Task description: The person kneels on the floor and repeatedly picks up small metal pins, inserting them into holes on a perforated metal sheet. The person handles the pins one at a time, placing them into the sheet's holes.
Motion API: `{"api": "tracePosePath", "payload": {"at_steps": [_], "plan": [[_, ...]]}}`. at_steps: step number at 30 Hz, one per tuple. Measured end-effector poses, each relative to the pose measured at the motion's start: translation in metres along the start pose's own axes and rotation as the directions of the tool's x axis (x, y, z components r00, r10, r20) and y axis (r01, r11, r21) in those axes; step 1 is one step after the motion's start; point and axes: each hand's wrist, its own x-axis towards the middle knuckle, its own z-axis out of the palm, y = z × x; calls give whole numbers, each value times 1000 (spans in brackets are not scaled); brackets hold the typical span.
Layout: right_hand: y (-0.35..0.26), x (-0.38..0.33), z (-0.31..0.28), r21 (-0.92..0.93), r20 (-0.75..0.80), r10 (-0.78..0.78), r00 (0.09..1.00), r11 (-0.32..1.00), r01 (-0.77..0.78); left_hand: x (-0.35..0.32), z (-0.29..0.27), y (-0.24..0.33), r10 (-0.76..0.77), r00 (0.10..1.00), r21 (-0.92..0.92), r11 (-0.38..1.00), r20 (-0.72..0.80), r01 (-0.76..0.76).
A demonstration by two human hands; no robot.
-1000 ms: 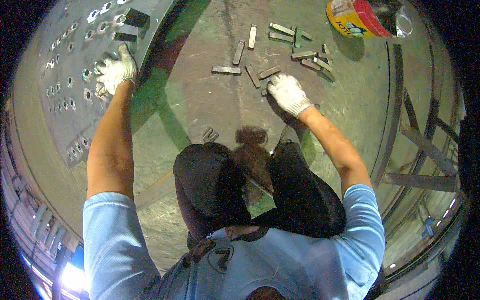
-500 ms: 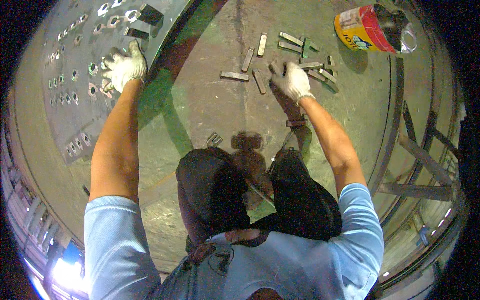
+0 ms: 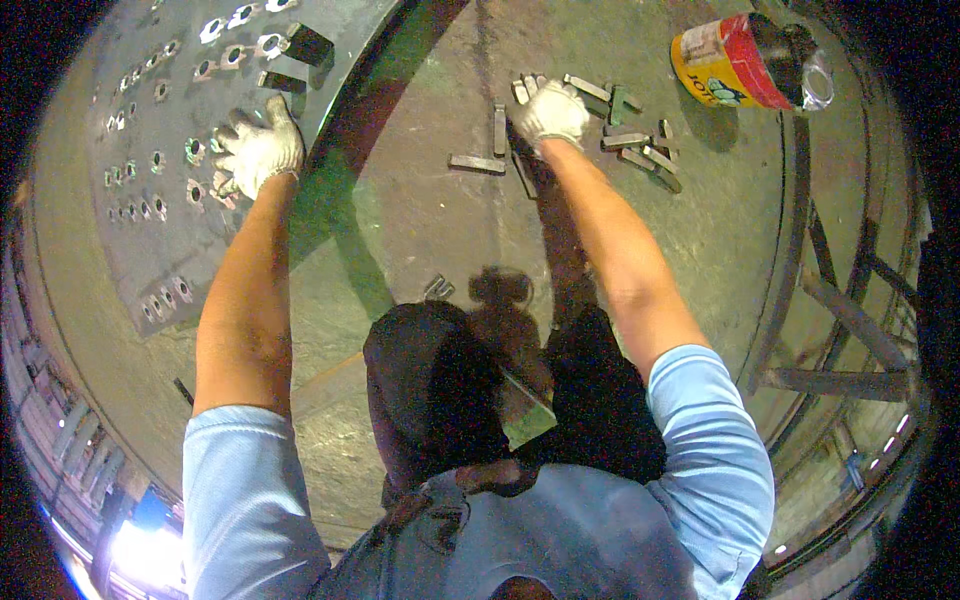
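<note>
Greenish-grey floor (image 3: 420,220), scuffed, curving off at the fisheye rim; bright glare (image 3: 150,550) lower left, dark beams (image 3: 838,385) far right. Upper left we have a grey metal plate (image 3: 180,250) with rows of bright-rimmed round spots, too small for us to say whether holes or rings.

Left hand (image 3: 258,155), white knit glove: palm down over the plate near its edge, fingers spread, gripping nothing. Two dark blocks (image 3: 308,45) sit on the plate beyond it, the nearer one just off the thumb.

Right hand (image 3: 550,108), same glove type: reached forward, knuckles up, fingers bent down among short metal bars (image 3: 477,164) on the floor. Fingertips are unclear, so we can't tell if it's grasping a bar or merely touching one. We log the bars as a loose scatter: a few left of and below this hand, more to its right, some touching or overlapping, one greenish.

Further right, yellow-and-red bucket (image 3: 730,60). Near the dark-trousered left knee (image 3: 425,350), we tag a small bent metal piece (image 3: 438,288).
</note>
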Motion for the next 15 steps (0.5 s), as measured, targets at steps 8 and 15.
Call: {"api": "tracePosePath", "payload": {"at_steps": [8,15], "plan": [[92,21,-35,-340,-141,-241,960,923,182,-2,-5,5,18,999,16,1000,27,-18],[75,37,-37,-100,55,-94,994,990,99,-4,-7,4,15,1000,9,1000,-2,-15]]}}
